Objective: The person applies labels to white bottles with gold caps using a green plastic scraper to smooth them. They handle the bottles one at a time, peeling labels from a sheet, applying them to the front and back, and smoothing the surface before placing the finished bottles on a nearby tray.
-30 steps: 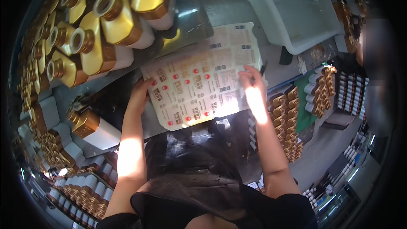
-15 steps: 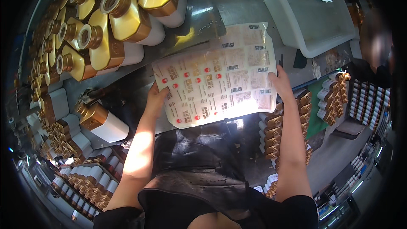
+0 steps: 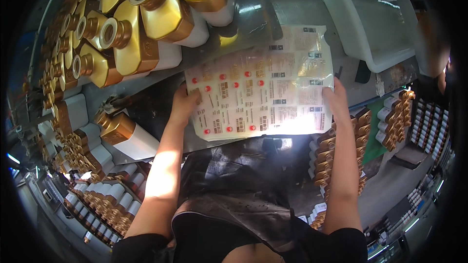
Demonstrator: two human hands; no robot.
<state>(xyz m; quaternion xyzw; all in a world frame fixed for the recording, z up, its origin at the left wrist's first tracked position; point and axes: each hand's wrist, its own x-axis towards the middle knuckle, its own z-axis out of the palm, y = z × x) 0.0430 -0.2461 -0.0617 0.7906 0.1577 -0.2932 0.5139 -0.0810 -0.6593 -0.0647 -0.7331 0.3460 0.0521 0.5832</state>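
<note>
Between my hands is a wide translucent sheet of printed labels point(image 3: 263, 87), with small red round marks on its left part and dark code blocks on its right. My left hand point(image 3: 186, 102) grips the sheet's left edge, fingers mostly tucked underneath. At the right edge, my right hand point(image 3: 337, 98) pinches it, thumb on top. Bright light glares off the sheet's lower right. Left of my left forearm lies a tilted white bottle point(image 3: 127, 136) with a gold-brown shoulder.
Many gold-topped white bottles point(image 3: 163, 12) crowd the upper left of the metal table point(image 3: 300, 7). A translucent white tub point(image 3: 348, 24) stands at the upper right. Beyond my right forearm are rows of bottles point(image 3: 397, 117) beside a green surface point(image 3: 374, 139). A blurred person point(image 3: 434, 44) is at far right.
The view has shifted, so the surroundings appear slightly further right. Both hands keep hold of the label sheet, which now lies a little more level.
</note>
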